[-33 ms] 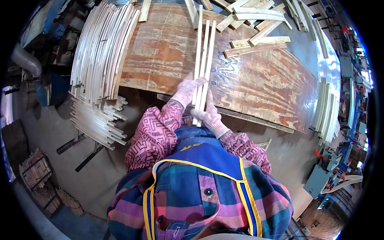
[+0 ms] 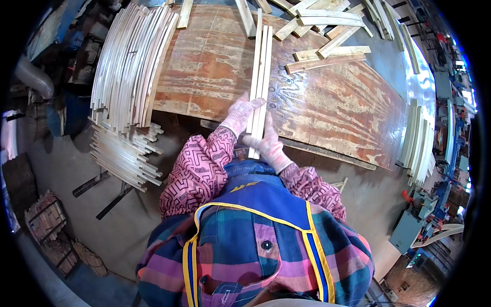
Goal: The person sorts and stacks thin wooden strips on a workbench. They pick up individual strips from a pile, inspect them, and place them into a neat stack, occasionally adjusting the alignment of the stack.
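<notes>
Three long, narrow pale wood strips (image 2: 261, 66) lie side by side, pointing away from me over the front edge of a worn plywood tabletop (image 2: 204, 66). My left hand (image 2: 243, 111), in a pale knit glove, is closed round them from the left, its thumb across their top. Nearer to me, my right hand (image 2: 268, 145), gloved alike, is closed about the strips from the right, with its thumb over them near their close ends. Its fingers on the underside are partly hidden. Patterned pink sleeves cover both forearms.
A large row of strips (image 2: 130, 66) lies on the left, with a lower stack (image 2: 125, 156) beneath its near end. Loose boards (image 2: 327, 59) are heaped at the far right of the tabletop. More strips (image 2: 417, 146) stand at the right edge, near machinery (image 2: 409, 233).
The strips have drawn closer together, and one has slid toward me. My right hand has shifted slightly up along them. My left hand stays nearly in place.
</notes>
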### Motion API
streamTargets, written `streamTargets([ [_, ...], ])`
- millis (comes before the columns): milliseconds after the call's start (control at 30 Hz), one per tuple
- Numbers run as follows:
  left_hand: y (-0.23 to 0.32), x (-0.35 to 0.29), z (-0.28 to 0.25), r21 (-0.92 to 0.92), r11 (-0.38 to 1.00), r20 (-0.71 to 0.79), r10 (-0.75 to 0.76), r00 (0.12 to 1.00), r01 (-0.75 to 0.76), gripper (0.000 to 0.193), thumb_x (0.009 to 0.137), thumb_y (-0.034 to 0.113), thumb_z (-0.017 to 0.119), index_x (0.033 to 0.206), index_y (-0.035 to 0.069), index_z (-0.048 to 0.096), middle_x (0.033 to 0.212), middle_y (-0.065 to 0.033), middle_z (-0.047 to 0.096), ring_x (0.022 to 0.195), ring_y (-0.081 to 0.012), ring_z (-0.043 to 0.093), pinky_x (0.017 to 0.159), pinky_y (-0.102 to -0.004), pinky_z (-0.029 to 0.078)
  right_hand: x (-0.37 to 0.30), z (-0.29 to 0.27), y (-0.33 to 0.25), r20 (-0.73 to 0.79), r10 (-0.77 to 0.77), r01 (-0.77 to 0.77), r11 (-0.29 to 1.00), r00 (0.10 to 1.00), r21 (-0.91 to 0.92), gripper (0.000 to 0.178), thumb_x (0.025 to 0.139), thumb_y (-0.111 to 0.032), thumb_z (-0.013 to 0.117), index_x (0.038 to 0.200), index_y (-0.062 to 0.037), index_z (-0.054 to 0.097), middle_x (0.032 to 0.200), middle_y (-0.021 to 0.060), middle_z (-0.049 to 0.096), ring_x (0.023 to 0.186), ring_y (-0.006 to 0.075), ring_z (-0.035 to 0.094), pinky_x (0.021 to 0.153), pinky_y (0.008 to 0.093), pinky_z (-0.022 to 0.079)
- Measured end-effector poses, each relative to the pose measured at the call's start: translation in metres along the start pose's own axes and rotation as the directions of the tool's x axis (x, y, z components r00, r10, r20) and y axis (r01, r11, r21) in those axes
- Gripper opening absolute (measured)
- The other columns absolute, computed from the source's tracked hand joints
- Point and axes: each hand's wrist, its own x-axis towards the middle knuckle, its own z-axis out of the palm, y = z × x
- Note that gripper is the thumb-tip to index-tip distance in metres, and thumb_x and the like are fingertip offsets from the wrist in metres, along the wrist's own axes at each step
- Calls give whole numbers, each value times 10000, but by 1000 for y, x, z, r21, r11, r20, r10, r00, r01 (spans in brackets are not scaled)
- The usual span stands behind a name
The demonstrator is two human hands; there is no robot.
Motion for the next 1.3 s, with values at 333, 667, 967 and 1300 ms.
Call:
streamTargets([
  [333, 11, -42, -47, -349, 937, 240, 100, 966, -10, 489, 946, 208, 616, 1366, -11, 498, 1160, -118, 680, 917, -187, 677, 834, -316, 577, -13, -59, 31, 144, -156, -12, 639, 977, 769, 568, 941, -203, 547, 1461, -48, 381, 1095, 178, 659, 894, 294, 709, 824, 409, 609],
  [667, -92, 8, -143, -48, 999, -431, -1, 903, -22, 560, 921, 216, 698, 1398, -5, 507, 1184, -100, 661, 1024, -212, 634, 899, -355, 514, 29, -21, -9, 325, -34, -177, 783, 945, 596, 718, 801, 43, 548, 1486, -86, 378, 1009, 156, 663, 829, 233, 688, 762, 360, 591],
  [967, -43, -18, -116, -495, 866, -146, -161, 976, 69, 328, 968, 187, 623, 1223, -15, 575, 979, -153, 695, 811, -272, 699, 749, -393, 601, 79, -18, 14, 166, -67, 23, 967, 984, 252, 585, 913, -14, 613, 1458, -46, 403, 864, 103, 664, 668, 178, 635, 643, 307, 561],
  [1300, -40, -11, -140, 166, 986, -514, 75, 855, 14, 369, 855, 172, 720, 1183, 13, 662, 979, -59, 692, 802, -134, 621, 714, -284, 514, 153, 6, -8, 340, 121, 123, 779, 933, -614, 895, 808, -609, 681, 1490, -106, 393, 1219, 262, 653, 1156, 389, 631, 975, 452, 497],
])
